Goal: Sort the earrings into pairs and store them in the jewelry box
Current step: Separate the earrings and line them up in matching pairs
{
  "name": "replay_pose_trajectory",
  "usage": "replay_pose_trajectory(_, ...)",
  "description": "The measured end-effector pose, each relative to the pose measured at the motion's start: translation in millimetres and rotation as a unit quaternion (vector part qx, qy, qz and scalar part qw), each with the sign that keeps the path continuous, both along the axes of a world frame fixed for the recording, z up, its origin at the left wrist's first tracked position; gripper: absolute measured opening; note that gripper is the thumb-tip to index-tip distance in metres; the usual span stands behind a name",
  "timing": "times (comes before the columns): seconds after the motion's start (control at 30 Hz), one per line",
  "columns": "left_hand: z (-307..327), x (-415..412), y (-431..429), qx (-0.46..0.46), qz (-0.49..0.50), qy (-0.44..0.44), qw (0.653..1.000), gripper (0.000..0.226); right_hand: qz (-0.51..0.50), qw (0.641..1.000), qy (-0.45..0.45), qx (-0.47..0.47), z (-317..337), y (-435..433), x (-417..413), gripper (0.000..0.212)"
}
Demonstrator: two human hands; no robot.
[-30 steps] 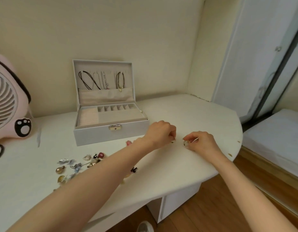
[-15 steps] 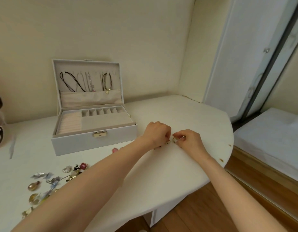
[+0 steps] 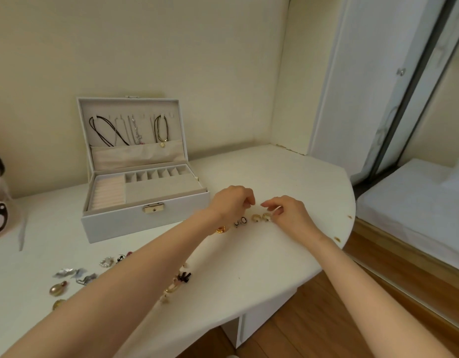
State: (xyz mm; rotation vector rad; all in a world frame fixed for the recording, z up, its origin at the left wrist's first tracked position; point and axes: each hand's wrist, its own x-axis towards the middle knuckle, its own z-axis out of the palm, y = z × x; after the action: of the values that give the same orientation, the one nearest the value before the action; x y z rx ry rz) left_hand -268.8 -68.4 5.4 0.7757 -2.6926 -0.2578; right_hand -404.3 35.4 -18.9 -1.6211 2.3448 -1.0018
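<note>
Both curled: left hand [image 3: 231,202] holds nothing visible; right hand [image 3: 290,214] touches an earring [image 3: 266,216] near the tabletop's [image 3: 275,177] right edge, grip unclear.

The jewelry box [image 3: 146,224] is covered in matt pale leatherette and lined with soft beige cloth; its clasp [image 3: 153,208] is made of shiny gold metal; the earrings [image 3: 255,217] are seen to gleam like polished metal; the table [image 3: 275,254] is finished in smooth matt white.
</note>
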Motion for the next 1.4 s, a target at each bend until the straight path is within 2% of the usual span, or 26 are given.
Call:
replay_pose_trajectory(0.1,5,18,-2,0.005,-0.022,0.009,1.000,0.026,-0.007,1.000,0.017,-0.008,1,2,6,0.047)
replay_pose_trajectory(0.2,9,42,1,0.003,-0.037,0.027,0.999,0.025,-0.011,0.999,0.009,-0.040,5,7,14,0.040)
replay_pose_trajectory(0.33,16,74,13,0.000,-0.046,0.040,0.998,0.021,0.025,0.997,-0.006,-0.077,12,17,33,0.025)
replay_pose_trajectory(0.5,19,121,32,0.022,-0.044,0.063,0.997,0.018,0.098,0.987,-0.041,-0.116,18,41,76,0.016)
replay_pose_trajectory(0.67,18,166,42,0.083,-0.050,0.072,0.993,0.013,0.166,0.980,-0.068,-0.088,8,60,117,0.018)
replay_pose_trajectory(0.8,17,194,44,0.118,-0.017,0.080,0.990,0.009,0.205,0.974,-0.077,-0.062,0,63,142,0.018)
replay_pose_trajectory(0.9,14,211,40,0.127,-0.025,0.048,0.990,0.004,0.219,0.971,-0.081,-0.048,-4,61,156,0.019)
replay_pose_trajectory(1.0,11,222,39,0.135,-0.042,0.001,0.990,0.014,0.225,0.971,-0.069,-0.032,-7,57,166,0.013)
replay_pose_trajectory(1.07,7,224,39,0.101,-0.051,-0.041,0.993,0.023,0.227,0.972,-0.059,-0.026,-8,53,170,0.009)
replay_pose_trajectory(1.17,4,225,41,0.054,-0.054,-0.077,0.994,0.024,0.238,0.970,-0.055,-0.020,-5,46,176,0.010)
replay_pose_trajectory(1.4,9,233,43,0.052,-0.051,-0.126,0.989,0.024,0.273,0.962,-0.025,-0.008,1,34,194,0.006)
